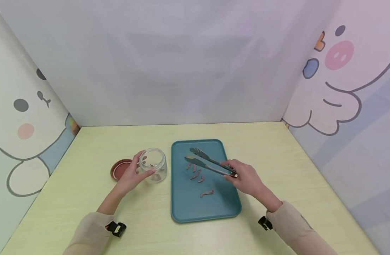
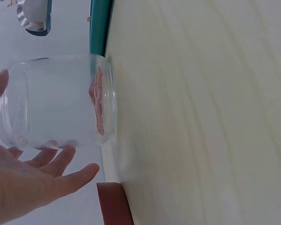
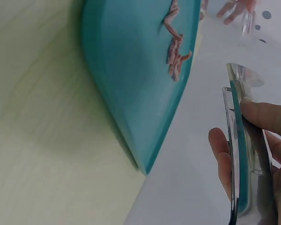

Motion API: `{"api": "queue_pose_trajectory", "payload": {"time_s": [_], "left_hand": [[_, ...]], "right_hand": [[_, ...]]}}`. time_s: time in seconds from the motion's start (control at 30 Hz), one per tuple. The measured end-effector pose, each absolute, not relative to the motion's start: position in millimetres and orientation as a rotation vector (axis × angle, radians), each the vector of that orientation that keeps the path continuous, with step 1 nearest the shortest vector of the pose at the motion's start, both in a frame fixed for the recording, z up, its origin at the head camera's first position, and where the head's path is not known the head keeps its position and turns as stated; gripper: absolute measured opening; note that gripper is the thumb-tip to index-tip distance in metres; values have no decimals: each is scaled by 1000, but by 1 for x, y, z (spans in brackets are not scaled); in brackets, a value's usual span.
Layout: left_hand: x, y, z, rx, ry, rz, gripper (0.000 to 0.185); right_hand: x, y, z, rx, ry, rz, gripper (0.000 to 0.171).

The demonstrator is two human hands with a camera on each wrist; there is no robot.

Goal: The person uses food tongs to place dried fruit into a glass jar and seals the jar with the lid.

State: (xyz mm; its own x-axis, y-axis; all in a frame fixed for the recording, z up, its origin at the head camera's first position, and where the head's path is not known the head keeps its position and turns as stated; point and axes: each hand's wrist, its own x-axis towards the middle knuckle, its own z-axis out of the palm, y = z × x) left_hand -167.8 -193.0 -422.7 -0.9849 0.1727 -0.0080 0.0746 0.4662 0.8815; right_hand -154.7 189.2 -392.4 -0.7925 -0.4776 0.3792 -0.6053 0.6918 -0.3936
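A clear glass jar [image 1: 156, 165] stands open on the table, with a few pink pieces [image 2: 98, 107] at its bottom. My left hand [image 1: 143, 164] cups it, thumb at the rim and fingers [image 2: 61, 159] against its side. My right hand [image 1: 229, 170] grips metal tongs [image 1: 204, 162] by their rear end. The tong tips stand apart over the far half of a teal tray [image 1: 185, 209]. Several pink shrimp-like pieces [image 1: 196, 173] lie on the tray just beneath them, and one more piece [image 1: 207, 193] lies nearer me. The tongs [image 3: 238, 154] hold nothing.
A red-brown lid [image 1: 119, 168] lies flat left of the jar, partly behind my left hand. The pale table [image 1: 277, 156] is walled in by cartoon panels on the left, right and back. The tray's edge [image 3: 145, 140] lies close to my right hand.
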Motion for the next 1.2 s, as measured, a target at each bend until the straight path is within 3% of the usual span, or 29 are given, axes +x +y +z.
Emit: {"api": "queue_pose_trajectory", "payload": {"time_s": [0.6,1.2], "left_hand": [[-168,-193,-423,217,2604,1559,85],[-167,-193,-423,207,2612,1550,86]], "right_hand": [[-150,183,-414,983,-2646,277,33],[-154,174,-415,973,-2662,213,31]]}}
